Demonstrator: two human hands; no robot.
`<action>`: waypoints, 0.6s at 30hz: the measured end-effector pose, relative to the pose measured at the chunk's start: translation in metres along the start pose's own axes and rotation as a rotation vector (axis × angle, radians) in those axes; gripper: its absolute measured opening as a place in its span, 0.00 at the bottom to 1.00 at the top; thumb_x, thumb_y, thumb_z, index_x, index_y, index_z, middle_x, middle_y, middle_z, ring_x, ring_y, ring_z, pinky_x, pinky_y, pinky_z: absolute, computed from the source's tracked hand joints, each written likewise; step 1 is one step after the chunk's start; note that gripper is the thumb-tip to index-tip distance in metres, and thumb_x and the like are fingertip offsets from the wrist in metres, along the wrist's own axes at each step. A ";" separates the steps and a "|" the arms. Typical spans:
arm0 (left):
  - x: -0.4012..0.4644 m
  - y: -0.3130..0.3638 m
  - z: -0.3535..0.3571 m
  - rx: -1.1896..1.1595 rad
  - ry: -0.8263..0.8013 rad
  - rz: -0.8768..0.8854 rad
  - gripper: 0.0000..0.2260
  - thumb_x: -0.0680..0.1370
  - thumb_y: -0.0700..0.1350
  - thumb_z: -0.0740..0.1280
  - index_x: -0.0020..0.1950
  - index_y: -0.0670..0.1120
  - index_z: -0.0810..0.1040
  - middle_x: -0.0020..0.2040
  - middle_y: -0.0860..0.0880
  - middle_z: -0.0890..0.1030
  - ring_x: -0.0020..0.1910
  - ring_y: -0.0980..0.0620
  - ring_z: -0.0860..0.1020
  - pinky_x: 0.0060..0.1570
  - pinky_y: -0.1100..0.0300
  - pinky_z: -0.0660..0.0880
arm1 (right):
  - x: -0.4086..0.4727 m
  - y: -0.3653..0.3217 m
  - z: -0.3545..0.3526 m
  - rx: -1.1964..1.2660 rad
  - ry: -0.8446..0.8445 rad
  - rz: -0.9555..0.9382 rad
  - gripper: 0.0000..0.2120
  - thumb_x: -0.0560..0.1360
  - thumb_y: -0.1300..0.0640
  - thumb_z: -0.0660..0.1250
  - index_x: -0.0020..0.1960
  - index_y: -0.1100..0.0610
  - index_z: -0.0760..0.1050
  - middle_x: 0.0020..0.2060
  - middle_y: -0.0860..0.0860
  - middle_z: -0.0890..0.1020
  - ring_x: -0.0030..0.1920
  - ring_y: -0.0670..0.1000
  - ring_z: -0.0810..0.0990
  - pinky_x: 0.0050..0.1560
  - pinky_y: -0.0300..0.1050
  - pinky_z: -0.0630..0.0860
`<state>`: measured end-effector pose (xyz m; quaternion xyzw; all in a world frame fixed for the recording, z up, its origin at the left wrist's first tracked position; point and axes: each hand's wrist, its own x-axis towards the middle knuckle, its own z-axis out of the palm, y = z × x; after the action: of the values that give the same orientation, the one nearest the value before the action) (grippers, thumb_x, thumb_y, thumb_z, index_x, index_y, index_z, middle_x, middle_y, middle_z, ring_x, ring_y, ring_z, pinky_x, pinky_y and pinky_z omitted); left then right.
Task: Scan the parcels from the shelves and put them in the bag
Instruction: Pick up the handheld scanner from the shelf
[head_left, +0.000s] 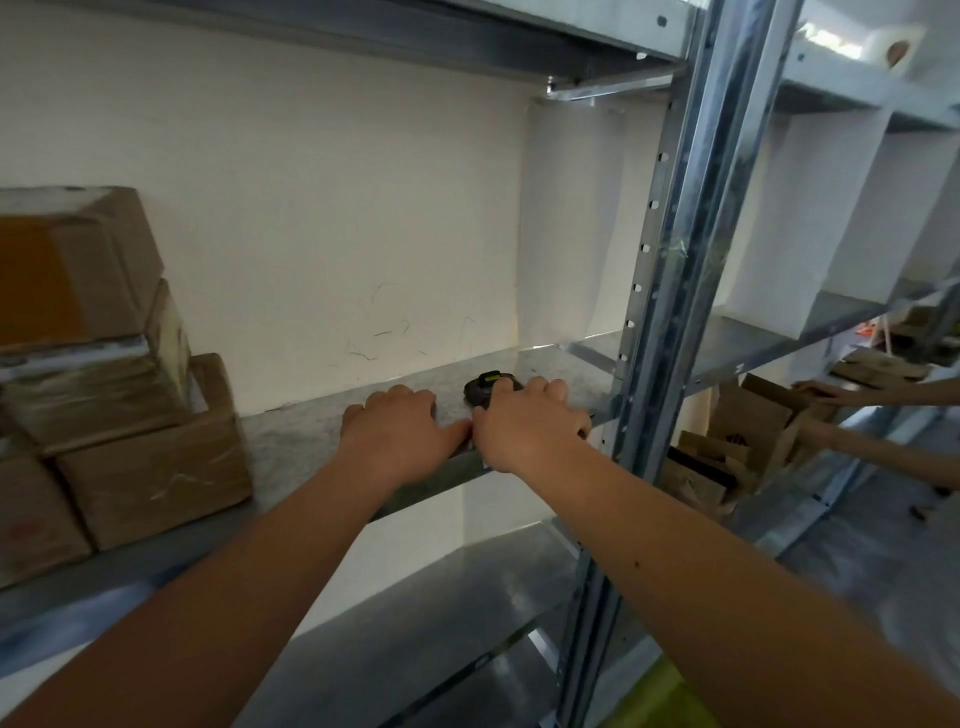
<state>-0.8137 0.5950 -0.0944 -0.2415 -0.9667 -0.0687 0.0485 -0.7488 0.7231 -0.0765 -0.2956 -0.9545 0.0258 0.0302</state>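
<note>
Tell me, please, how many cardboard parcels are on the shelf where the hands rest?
4 at least, all at its left end: top box, one beneath, front box, edge box. Others may be hidden.

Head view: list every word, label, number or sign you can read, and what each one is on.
No text in this frame can be read.
Orange label on the top parcel: blurred, no characters legible.
Reddish mark on the lowest parcel: too faint to read.
Scanner under the right hand: yellow-green patch, no legible text.
Brown bags on the right: dark print, too small to read.
</note>
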 end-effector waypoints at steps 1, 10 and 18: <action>0.000 0.000 0.000 -0.005 0.002 0.000 0.24 0.76 0.73 0.53 0.50 0.55 0.71 0.58 0.47 0.78 0.57 0.44 0.76 0.61 0.43 0.73 | 0.000 0.002 0.002 0.021 0.027 -0.010 0.25 0.82 0.39 0.56 0.74 0.52 0.65 0.64 0.59 0.70 0.65 0.62 0.65 0.49 0.64 0.69; -0.001 0.003 0.001 0.002 -0.003 -0.004 0.32 0.76 0.77 0.51 0.60 0.54 0.77 0.62 0.47 0.79 0.60 0.44 0.76 0.62 0.43 0.73 | 0.010 0.016 -0.009 0.037 0.021 -0.116 0.15 0.80 0.40 0.64 0.54 0.51 0.75 0.49 0.54 0.78 0.55 0.59 0.75 0.55 0.59 0.77; -0.002 0.003 -0.002 0.013 0.007 -0.004 0.29 0.78 0.72 0.55 0.65 0.53 0.76 0.65 0.46 0.78 0.61 0.44 0.76 0.64 0.42 0.72 | 0.019 0.041 -0.005 0.038 0.065 -0.249 0.15 0.79 0.38 0.64 0.44 0.49 0.73 0.38 0.48 0.76 0.39 0.51 0.75 0.39 0.48 0.71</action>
<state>-0.8104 0.5968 -0.0922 -0.2392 -0.9674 -0.0633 0.0532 -0.7409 0.7677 -0.0732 -0.1748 -0.9816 0.0305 0.0699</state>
